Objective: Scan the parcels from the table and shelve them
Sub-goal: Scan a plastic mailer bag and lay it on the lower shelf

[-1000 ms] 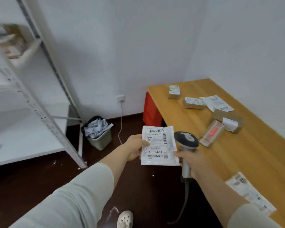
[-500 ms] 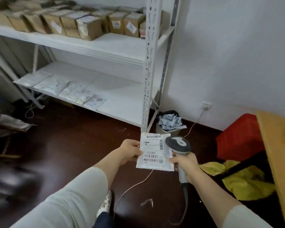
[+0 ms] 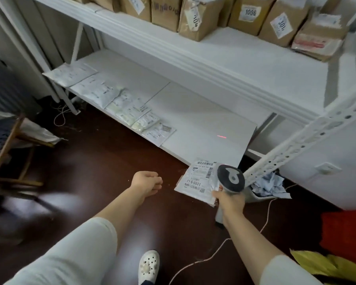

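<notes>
A flat white parcel (image 3: 195, 179) with a barcode label hangs over the dark floor, just in front of the low white shelf (image 3: 203, 122). My right hand (image 3: 229, 200) pinches its right edge while also gripping the handle of the grey barcode scanner (image 3: 230, 181). The scanner's red line falls on the bare shelf board. My left hand (image 3: 147, 182) is to the left of the parcel, apart from it, fingers curled and holding nothing. A row of several white parcels (image 3: 119, 103) lies along the shelf's front edge.
Brown cardboard boxes (image 3: 195, 15) stand on the upper shelf. A perforated shelf post (image 3: 308, 136) slants down at the right, with a bin of crumpled paper (image 3: 267, 187) behind it. A red crate (image 3: 345, 231) and yellow bags (image 3: 325, 264) sit at the right; a wooden stool (image 3: 10, 153) at the left.
I have turned from the table to the shelf and come closer. My left hand has let go of the parcel, which now hangs from my right hand beside the scanner.
</notes>
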Tool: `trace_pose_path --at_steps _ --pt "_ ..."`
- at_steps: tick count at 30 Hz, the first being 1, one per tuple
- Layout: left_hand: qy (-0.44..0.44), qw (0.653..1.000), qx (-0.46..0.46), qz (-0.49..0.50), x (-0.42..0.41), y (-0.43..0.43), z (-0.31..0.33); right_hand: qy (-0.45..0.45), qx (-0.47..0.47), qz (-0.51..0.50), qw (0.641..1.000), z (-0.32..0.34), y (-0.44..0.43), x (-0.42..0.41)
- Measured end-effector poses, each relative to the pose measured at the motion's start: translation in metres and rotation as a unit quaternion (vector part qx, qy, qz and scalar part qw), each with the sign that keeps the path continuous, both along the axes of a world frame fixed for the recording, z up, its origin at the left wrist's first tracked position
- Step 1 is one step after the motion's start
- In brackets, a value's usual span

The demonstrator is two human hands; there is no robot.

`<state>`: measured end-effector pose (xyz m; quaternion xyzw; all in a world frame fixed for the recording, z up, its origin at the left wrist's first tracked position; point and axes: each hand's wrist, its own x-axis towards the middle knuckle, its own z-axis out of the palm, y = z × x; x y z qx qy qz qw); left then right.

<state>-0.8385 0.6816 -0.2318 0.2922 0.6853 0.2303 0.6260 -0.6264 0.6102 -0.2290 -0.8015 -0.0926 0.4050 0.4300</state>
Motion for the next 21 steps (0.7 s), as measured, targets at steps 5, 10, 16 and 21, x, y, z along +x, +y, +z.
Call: trace_pose_path --at_steps 5,10,16,21 --pt "0.021 1.0 0.005 0.009 -0.021 0.077 -0.027 -0.004 -0.022 -0.002 1.0 -0.043 0.084 -0.017" --pt "0.045 0.999 0.019 0.025 -0.02 0.134 -0.067 -0.004 -0.033 0.019 0.999 -0.098 0.159 -0.019" --pt "0.049 0.998 0.032 0.036 -0.004 0.181 -0.128 -0.033 -0.033 0.04 0.998 -0.174 0.227 -0.016" --pt "0.041 0.998 0.01 0.041 0.006 0.19 -0.175 -0.018 -0.042 0.028 0.999 -0.224 0.263 -0.015"
